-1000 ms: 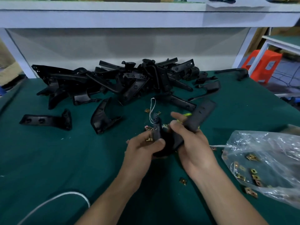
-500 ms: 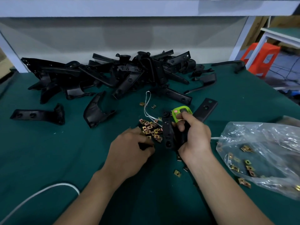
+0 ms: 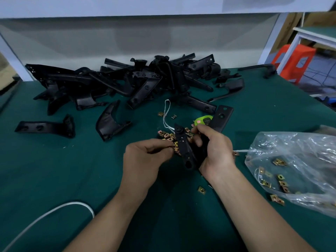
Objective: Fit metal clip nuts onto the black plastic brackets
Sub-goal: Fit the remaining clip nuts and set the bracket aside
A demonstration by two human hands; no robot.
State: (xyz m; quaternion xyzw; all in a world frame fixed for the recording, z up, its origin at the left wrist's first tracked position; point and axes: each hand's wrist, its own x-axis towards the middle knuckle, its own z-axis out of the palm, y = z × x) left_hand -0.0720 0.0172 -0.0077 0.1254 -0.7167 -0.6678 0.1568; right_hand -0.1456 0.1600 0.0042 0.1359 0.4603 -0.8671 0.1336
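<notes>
A black bracket (image 3: 183, 148) is being gripped by the right hand (image 3: 215, 151) near the surface's (image 3: 54, 170) middle, while the left hand (image 3: 145, 157) is pinching a clip nut (image 3: 170, 146) beside it. Lining the clip squarely with the bracket's edge before pushing should help. The plastic bag (image 3: 294, 166) at the right edge is holding more nuts.

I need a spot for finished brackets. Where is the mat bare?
Bare: the green mat left of the left hand, in front of the lone bracket. Crowded: the bracket pile behind, the nuts mid-table, the bag right.
</notes>
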